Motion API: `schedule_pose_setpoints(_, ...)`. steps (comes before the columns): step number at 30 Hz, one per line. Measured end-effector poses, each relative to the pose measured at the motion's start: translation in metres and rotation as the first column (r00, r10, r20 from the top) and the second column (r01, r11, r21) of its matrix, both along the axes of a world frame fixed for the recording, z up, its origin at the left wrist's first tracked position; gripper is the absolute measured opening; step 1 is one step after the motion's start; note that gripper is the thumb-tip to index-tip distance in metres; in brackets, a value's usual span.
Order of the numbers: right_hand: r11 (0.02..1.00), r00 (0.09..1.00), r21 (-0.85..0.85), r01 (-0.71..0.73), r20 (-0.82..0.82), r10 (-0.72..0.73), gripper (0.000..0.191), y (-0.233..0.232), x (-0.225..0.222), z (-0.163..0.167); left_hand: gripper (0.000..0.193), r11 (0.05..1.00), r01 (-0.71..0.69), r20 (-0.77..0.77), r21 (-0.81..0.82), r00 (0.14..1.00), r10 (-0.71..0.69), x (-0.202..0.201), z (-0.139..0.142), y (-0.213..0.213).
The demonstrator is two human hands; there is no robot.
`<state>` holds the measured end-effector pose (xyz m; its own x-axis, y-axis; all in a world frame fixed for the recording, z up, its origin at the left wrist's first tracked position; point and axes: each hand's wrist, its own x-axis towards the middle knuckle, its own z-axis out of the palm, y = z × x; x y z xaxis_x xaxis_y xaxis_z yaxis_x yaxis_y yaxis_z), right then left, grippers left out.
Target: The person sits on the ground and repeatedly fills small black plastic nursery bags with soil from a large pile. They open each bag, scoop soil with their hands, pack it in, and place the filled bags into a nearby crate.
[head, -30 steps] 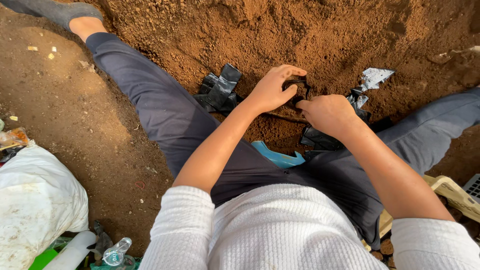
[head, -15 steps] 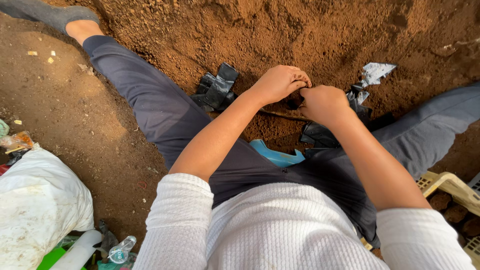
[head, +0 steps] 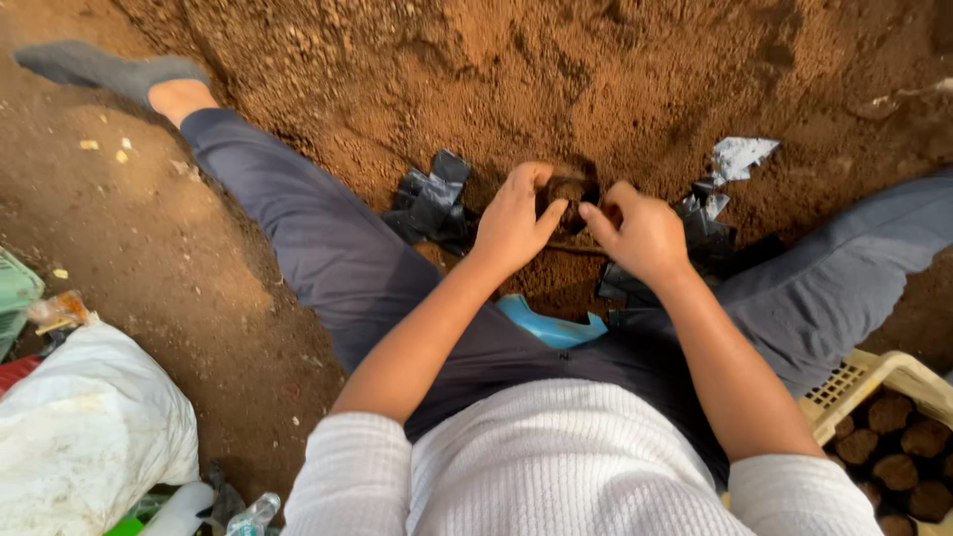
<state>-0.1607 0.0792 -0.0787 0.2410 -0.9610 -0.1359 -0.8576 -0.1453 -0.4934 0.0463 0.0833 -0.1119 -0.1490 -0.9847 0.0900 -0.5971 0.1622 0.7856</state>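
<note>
change: the two hands, apart and flat on the soil a second ago, are now drawn together over one small dark bag; the view has tipped so the crate at lower right shows more of its load.
meaning: by the look of it, the work has passed from gathering soil to closing in on a single bag.
left hand (head: 511,220): fingers curled, thumb pressed to the near side of the small soil-filled bag (head: 569,192); grasping it.
right hand (head: 645,233): fingers bent, fingertips on the bag's other side; grasping it too.
bag position: at the foot of the soil heap (head: 556,69), between the person's spread legs, touching both hands.
container, yellow crate (head: 859,382): slotted plastic, lower right, beside the right leg; holds round-topped filled soil bags packed close, count unclear at the frame edge.
container, empty black bags (head: 432,199): crumpled pile just left of the left hand; flat, nothing in them.
further black bags (head: 700,228): loose sheets right of the right hand, one pale torn piece above.
blue object (head: 551,326): plastic, on the ground near the lap; kind unclear.
white sack (head: 84,447): lower left, contents hidden.
plastic bottle (head: 253,516): bottom edge, near the sack.
</note>
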Motion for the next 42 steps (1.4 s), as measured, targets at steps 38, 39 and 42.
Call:
schedule_pose_setpoints(38, 0.985, 0.996, -0.161, 0.053, 0.080, -0.041, 0.077, -0.149, 0.040, -0.095, 0.031, 0.963, -0.170, -0.174, 0.208, 0.963, 0.207, -0.008, -0.024, -0.008)
schedule_pose_setpoints(39, 0.998, 0.999, -0.039, 0.046, 0.021, -0.045, 0.086, -0.149, 0.050, -0.095, 0.029, 0.970, -0.182, -0.190, 0.160, 0.959, 0.211, -0.006, -0.021, -0.011)
schedule_pose_setpoints(42, 0.978, 0.995, 0.188, 0.090, -0.068, -0.078, 0.064, -0.146, 0.056, -0.094, 0.024, 0.980, -0.199, -0.215, -0.007, 0.957, 0.193, -0.003, -0.014, -0.016)
